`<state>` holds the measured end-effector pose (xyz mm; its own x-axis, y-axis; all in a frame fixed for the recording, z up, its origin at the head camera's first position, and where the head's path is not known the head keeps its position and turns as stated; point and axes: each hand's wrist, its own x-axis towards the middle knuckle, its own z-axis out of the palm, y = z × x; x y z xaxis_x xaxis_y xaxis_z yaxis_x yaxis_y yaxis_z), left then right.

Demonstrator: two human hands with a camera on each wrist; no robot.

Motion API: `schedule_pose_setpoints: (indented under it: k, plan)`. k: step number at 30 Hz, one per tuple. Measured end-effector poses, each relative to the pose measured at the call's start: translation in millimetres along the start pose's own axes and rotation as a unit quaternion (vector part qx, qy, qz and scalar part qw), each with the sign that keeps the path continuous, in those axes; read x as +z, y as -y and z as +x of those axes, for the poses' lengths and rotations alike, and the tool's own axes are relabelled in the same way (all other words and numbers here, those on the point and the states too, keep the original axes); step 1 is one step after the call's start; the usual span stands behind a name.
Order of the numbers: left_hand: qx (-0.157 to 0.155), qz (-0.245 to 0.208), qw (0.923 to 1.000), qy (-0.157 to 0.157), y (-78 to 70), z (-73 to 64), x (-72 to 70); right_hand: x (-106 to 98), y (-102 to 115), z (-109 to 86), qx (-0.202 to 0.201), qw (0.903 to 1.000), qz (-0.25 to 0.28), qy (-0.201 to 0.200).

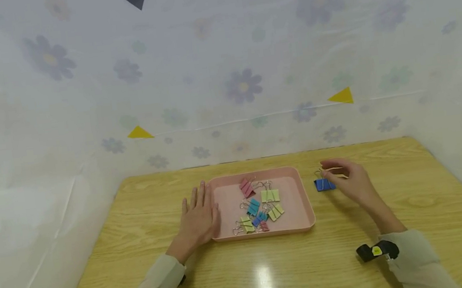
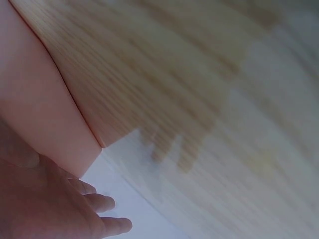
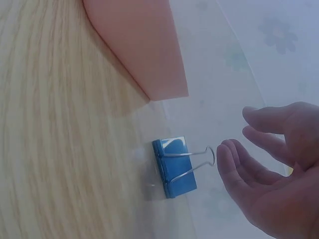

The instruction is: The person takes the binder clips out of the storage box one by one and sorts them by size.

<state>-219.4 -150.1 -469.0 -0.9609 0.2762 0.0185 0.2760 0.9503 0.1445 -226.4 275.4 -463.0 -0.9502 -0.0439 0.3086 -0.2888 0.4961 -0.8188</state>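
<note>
Just right of the pink tray [image 1: 292, 203], a blue binder clip [image 1: 325, 185] stands on the wooden table with its wire handles up. My right hand [image 1: 354, 186] is beside it, fingers and thumb loosely curved and parted. In the right wrist view the fingertips [image 3: 225, 157] are right at the clip's wire loop [image 3: 212, 153], not closed round it. My left hand [image 1: 197, 220] lies along the tray's left side, fingers straight, touching the rim. Inside the tray are several binder clips, among them a pink one [image 1: 246, 188], a yellow one [image 1: 270, 196] and a teal one [image 1: 253, 206].
A small blue clip [image 1: 257, 221] and a small pink clip [image 1: 264, 226] lie toward the tray's front. The wooden table [image 1: 212, 279] ends at a flower-patterned white sheet [image 1: 208, 94], which also encloses both sides. A black strap [image 1: 377, 251] is around the right wrist.
</note>
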Motion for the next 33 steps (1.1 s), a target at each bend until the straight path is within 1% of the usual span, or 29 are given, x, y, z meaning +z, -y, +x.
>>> schedule_pose_setpoints:
  k: [4,8,11,17,22,25,29,33]
  plan:
    - [0.000,0.000,1.0000,0.001,-0.5,-0.4,0.1,5,8,-1.0,-0.011,0.9997,0.015,0.015]
    - [-0.001,0.005,1.0000,0.007,0.3,0.4,1.1,13,12,-2.7,-0.012,0.9995,0.016,0.026]
    - [-0.001,0.009,0.9999,0.011,0.1,0.4,0.5,20,13,-3.6,-0.021,0.9995,0.009,0.024]
    - [-0.001,0.003,0.9999,0.010,-1.3,-0.4,-1.7,34,20,-6.3,-0.047,0.9986,0.016,0.015]
    - [0.000,0.007,0.9999,0.009,-1.1,-0.3,-1.5,43,26,-7.8,-0.054,0.9984,0.013,0.009]
    - [0.003,0.008,1.0000,0.004,-1.2,-0.4,-2.5,49,28,-7.5,-0.060,0.9979,0.017,0.015]
    - [0.001,0.007,1.0000,0.005,-0.9,-0.8,-3.0,59,28,-7.7,-0.079,0.9965,0.001,0.029]
    - [0.006,0.005,1.0000,0.003,-0.3,-0.6,-1.6,67,27,-6.3,-0.106,0.9938,-0.020,0.027]
